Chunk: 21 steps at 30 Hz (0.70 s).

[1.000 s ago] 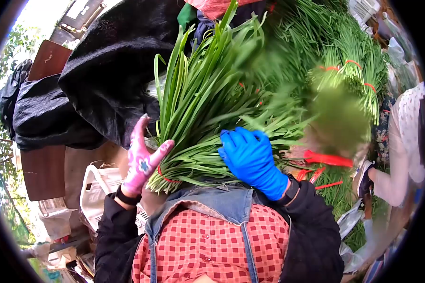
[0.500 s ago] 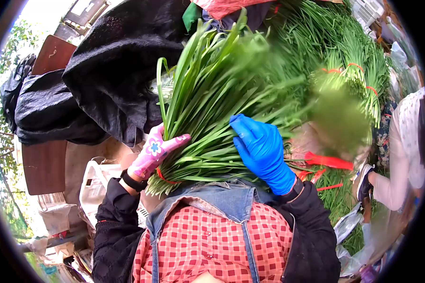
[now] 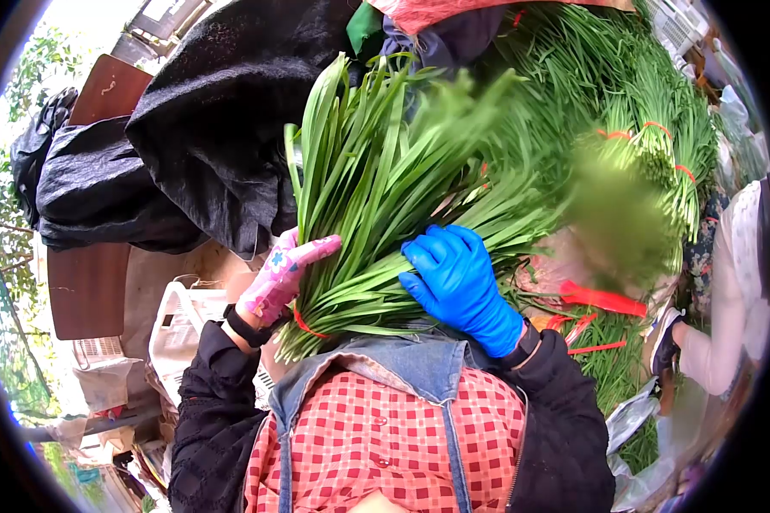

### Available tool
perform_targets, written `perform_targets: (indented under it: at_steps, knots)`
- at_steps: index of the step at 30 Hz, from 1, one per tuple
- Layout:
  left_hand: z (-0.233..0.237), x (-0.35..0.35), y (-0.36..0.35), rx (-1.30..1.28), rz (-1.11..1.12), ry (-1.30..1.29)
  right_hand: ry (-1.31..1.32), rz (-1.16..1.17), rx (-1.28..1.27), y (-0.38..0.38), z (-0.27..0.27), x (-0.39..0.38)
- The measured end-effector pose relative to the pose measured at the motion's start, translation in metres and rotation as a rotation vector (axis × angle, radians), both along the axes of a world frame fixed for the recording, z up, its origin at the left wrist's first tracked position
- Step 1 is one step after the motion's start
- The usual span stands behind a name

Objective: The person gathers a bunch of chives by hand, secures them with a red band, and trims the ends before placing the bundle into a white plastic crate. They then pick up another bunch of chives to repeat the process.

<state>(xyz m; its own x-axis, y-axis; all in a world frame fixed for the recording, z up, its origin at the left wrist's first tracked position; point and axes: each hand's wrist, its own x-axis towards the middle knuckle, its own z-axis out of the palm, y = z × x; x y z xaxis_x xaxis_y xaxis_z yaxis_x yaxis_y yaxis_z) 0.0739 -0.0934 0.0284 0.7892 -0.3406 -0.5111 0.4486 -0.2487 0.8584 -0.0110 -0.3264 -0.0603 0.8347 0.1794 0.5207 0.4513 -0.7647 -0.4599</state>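
A large bunch of green garlic chives (image 3: 376, 214) lies across my front, its leaves fanned up and to the right. A red band (image 3: 307, 325) ties it near the pale cut ends. My left hand (image 3: 281, 275), in a pink flowered glove, wraps round the bunch just above the band, thumb over the front. On the right side of the leaves is my right hand (image 3: 460, 289), in a blue glove, its fingers curled round some of the blades. What lies under those fingers is hidden.
More banded chive bundles (image 3: 650, 145) are piled at the upper right. Red strips (image 3: 603, 297) lie below them. Black cloth (image 3: 222, 120) covers things at the upper left, above a white basket (image 3: 175, 329). Another person's sleeve (image 3: 717, 342) shows at the right edge.
My right hand has shifted slightly left and down along the leaves, its fingers more curled. The leaf tips have dropped and spread apart. My left hand keeps its grip near the band.
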Motion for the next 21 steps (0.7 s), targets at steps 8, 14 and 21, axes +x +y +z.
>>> perform_targets:
  at_steps: [8,14,21]
  knots:
    - [0.01,-0.008,-0.004,0.036,-0.013,-0.053,-0.058,0.09,0.244,-0.011,0.023,0.007]
    - [0.018,-0.018,-0.009,-0.016,0.046,-0.084,-0.211,0.122,-0.016,0.024,0.058,0.04]
    - [0.019,-0.015,-0.001,0.025,0.06,-0.12,-0.056,-0.023,-0.14,0.022,0.019,0.01]
